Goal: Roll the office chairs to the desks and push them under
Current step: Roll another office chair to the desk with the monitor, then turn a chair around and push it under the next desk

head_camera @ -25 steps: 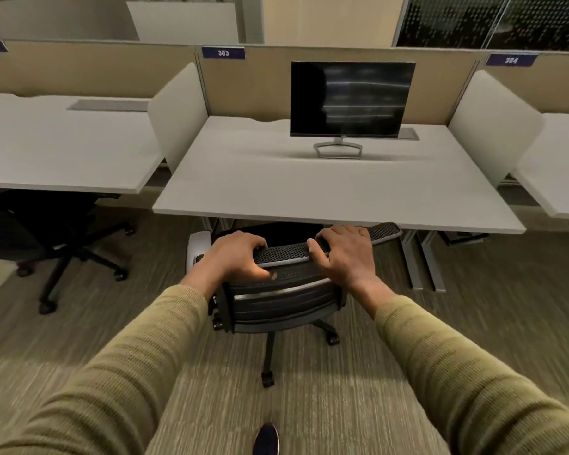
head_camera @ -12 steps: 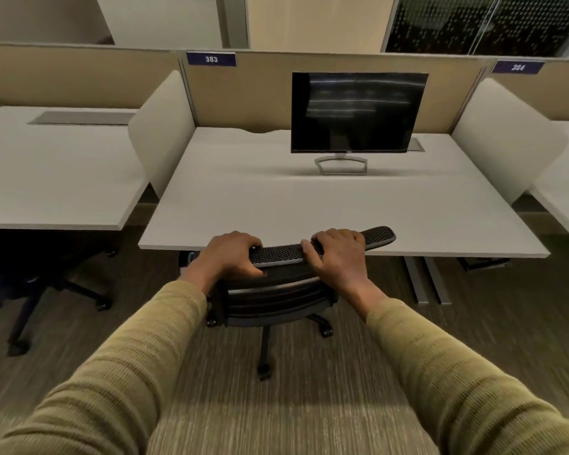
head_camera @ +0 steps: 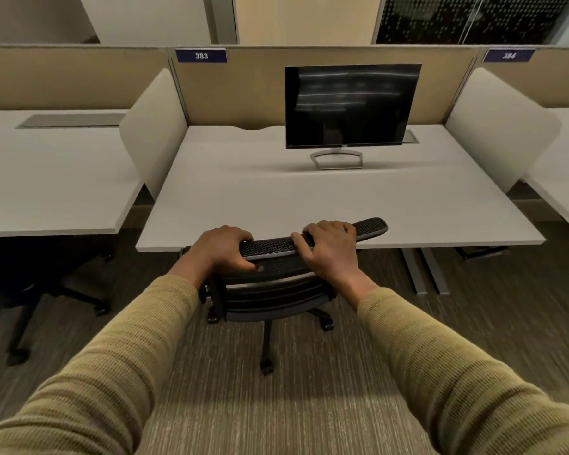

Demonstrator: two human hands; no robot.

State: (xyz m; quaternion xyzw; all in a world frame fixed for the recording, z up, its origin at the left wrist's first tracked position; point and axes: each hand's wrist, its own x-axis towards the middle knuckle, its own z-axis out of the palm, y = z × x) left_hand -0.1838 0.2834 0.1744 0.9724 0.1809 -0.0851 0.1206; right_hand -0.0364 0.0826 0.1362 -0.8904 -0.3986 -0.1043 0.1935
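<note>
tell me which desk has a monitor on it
The middle desk, under the 383 sign; its monitor stands at the back. The left desk and right desk show none.

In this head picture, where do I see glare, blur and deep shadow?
Head view: the dark monitor reflects pale streaks of light; the carpet near the right edge is smeared by motion blur; the office chair under the left desk is lost in shadow; the left hand, right hand and chair back are sharp.

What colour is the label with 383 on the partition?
Dark blue label with white digits, head view.
</note>
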